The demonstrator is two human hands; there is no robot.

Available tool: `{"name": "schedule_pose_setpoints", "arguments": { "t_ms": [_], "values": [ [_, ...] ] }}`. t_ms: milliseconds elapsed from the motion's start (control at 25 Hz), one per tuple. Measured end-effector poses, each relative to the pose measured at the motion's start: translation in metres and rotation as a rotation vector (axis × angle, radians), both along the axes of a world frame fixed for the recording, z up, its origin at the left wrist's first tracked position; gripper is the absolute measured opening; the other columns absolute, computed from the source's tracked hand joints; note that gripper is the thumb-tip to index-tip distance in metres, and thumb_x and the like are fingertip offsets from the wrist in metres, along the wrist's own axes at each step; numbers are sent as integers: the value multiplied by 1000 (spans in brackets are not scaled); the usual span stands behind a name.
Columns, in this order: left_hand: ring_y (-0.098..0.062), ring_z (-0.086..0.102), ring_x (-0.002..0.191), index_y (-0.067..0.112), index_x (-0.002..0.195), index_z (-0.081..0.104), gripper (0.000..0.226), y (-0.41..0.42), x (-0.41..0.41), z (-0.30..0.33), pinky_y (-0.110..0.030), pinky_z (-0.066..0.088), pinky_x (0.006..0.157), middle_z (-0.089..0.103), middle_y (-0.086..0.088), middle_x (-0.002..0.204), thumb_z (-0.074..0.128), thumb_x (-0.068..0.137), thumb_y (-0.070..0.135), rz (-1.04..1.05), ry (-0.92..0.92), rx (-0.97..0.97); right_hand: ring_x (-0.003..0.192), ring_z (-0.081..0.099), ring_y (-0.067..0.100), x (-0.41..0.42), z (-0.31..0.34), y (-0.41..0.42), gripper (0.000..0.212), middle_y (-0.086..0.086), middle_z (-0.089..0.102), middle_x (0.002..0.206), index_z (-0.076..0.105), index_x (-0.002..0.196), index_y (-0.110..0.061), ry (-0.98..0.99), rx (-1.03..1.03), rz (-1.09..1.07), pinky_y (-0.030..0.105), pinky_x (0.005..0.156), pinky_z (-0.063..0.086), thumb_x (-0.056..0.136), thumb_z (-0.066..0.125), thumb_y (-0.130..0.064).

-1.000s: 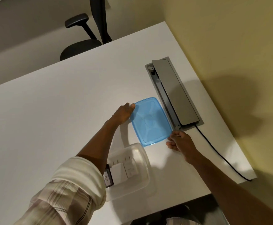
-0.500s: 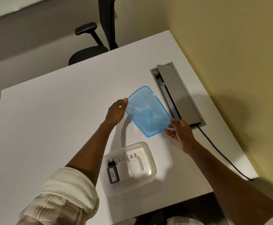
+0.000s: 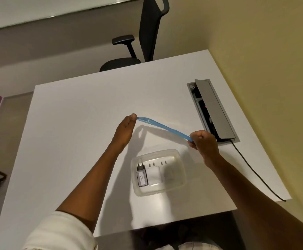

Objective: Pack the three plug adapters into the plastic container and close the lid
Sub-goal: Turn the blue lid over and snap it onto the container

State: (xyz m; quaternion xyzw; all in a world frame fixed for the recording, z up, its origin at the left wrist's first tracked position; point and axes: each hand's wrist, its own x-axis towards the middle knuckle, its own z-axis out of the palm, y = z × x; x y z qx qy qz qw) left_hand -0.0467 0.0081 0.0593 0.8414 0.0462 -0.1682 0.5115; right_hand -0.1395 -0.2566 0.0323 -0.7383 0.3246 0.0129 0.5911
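A clear plastic container (image 3: 179,184) stands open on the white table near its front edge. Inside lie a black plug adapter (image 3: 142,175) with a white label at the left, a white adapter (image 3: 154,175) beside it, and a third white adapter (image 3: 168,175) blurred at the right. The blue lid (image 3: 163,127) is held in the air beyond the container, seen edge-on. My left hand (image 3: 124,131) grips its left end and my right hand (image 3: 203,143) grips its right end.
A grey cable hatch (image 3: 214,109) with its flap raised is set in the table at the right; a black cable (image 3: 255,172) runs from it to the front edge. A black office chair (image 3: 129,58) stands behind the table. A yellow wall lies to the right.
The lid went from lying flat on the table to being lifted by both hands and tipped edge-on. The camera has drawn back, showing more of the table.
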Motion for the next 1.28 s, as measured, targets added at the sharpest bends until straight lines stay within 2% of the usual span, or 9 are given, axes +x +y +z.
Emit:
{"name": "schedule_pose_setpoints", "arguments": {
  "t_ms": [120,200,360,520,760,920,1120,1200,1280],
  "values": [
    [-17,51,132,25,132,57,46,23,-30,-4,-37,40,111,58,6,135,39,101,54,-8,47,-69,68,65,20,-21,1,14,5,3,69,71,68,73,-14,21,-73,39,35,66,53,70,64,-12],
    [-14,49,135,24,138,53,46,34,-51,-9,-31,37,109,57,6,140,46,100,49,-54,90,-92,70,63,16,-35,0,24,13,-3,68,73,67,79,-15,24,-138,61,27,62,50,67,65,-9],
    [-12,43,142,26,151,37,60,43,-92,-27,-38,35,120,45,8,154,58,97,37,-67,159,-188,85,65,24,-65,-7,42,30,6,69,97,64,101,-9,-21,-366,210,26,67,54,73,66,2],
    [5,47,125,50,139,33,59,43,-134,-42,-6,43,93,45,41,130,64,94,27,-21,151,-195,102,67,31,-91,-24,51,41,16,63,118,57,121,-4,-11,-439,295,36,80,60,82,63,6],
    [8,46,128,52,149,24,76,45,-161,-71,-24,41,107,43,39,139,66,91,26,11,157,-177,109,60,30,-108,-35,64,50,15,54,122,56,127,-13,44,-457,331,44,91,55,82,63,6],
    [-9,46,132,37,156,20,81,43,-165,-80,-35,41,113,44,17,148,64,93,15,37,158,-140,111,58,28,-110,-37,63,53,13,53,125,54,132,-15,93,-473,390,42,93,53,83,65,2],
    [-7,55,120,38,151,31,73,42,-169,-82,-31,46,104,53,18,137,63,91,11,61,116,-89,109,59,28,-109,-39,60,53,13,54,124,55,132,-14,88,-501,428,38,92,53,83,67,0],
    [-5,59,107,40,142,40,63,39,-170,-81,-28,50,91,57,19,125,65,90,15,81,75,-37,105,60,27,-108,-39,59,50,12,55,122,55,131,-15,89,-503,427,36,88,53,83,67,-3],
    [-15,59,100,25,136,51,49,36,-170,-82,-29,47,82,58,10,116,66,90,22,138,60,70,99,62,25,-106,-40,58,45,12,57,120,56,128,-16,97,-490,400,36,85,53,85,68,-8]
  ]
}}
